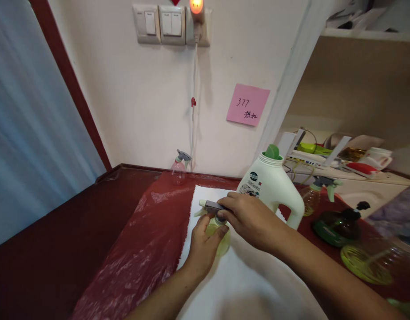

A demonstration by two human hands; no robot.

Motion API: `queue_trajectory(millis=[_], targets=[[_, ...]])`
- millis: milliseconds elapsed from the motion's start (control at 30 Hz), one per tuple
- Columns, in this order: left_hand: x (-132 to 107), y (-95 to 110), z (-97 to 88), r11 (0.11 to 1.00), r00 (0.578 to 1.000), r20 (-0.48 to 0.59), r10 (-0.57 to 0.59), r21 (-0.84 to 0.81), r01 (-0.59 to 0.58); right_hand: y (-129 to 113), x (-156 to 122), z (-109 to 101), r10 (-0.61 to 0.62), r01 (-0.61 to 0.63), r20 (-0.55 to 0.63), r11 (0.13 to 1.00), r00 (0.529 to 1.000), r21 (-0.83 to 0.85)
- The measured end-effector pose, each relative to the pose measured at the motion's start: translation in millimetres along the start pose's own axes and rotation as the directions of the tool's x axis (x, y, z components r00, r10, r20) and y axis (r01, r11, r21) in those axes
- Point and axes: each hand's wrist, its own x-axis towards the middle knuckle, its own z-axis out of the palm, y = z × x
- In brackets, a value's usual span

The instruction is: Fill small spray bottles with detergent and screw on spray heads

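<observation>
A small clear spray bottle (pixel 224 245) with yellowish liquid stands on a white sheet (pixel 244 284). My left hand (pixel 205 242) wraps round its body, thumb across the front. My right hand (pixel 246 215) grips the grey spray head (pixel 213 206) at the bottle's neck, its fingers closed over the top. The pale nozzle and trigger point left. Just behind my right hand stands a large pale green jug (pixel 283 186) with its mouth uncapped and something green in the opening. My right forearm hides part of the jug's base.
A pink spray bottle (pixel 178 171) stands by the wall on red plastic (pixel 148 235). To the right are another spray bottle (pixel 312 198), a dark pump bottle (pixel 338 226) and a clear bottle with yellow liquid (pixel 366 264). A cable (pixel 194 129) hangs from a wall socket.
</observation>
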Motion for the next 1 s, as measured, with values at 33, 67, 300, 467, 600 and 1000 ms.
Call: queue_trajectory(millis=[33,67,300,467,600,1000], targets=[[0,0,-0.8,1.000,1.000,-0.001,0.001,0.007,-0.001,3,-2,1,-0.002,0.002,-0.010,1.000,1.000,0.014],[0,0,-1.7,1.000,1.000,-0.002,0.001,0.017,-0.001,6,-4,2,-0.003,0.005,-0.034,0.999,0.999,0.037],[2,-3,-10.5,0.992,0.999,-0.015,-0.028,0.125,0.030,41,-44,46,0.231,-0.041,-0.332,0.870,0.914,0.492],[-1,2,-17.3,0.973,0.997,0.061,-0.052,0.228,0.037,46,-63,96,0.350,-0.196,-0.110,0.727,0.930,0.658],[-14,9,-38.5,0.926,0.990,0.097,-0.106,0.372,0.063,34,-47,113,0.237,-0.119,-0.057,0.665,0.970,0.738],[-36,-20,-207.5,0.254,0.988,0.129,-0.082,0.961,-0.105,11,-31,118,0.328,-0.091,-0.151,0.617,0.932,0.781]])
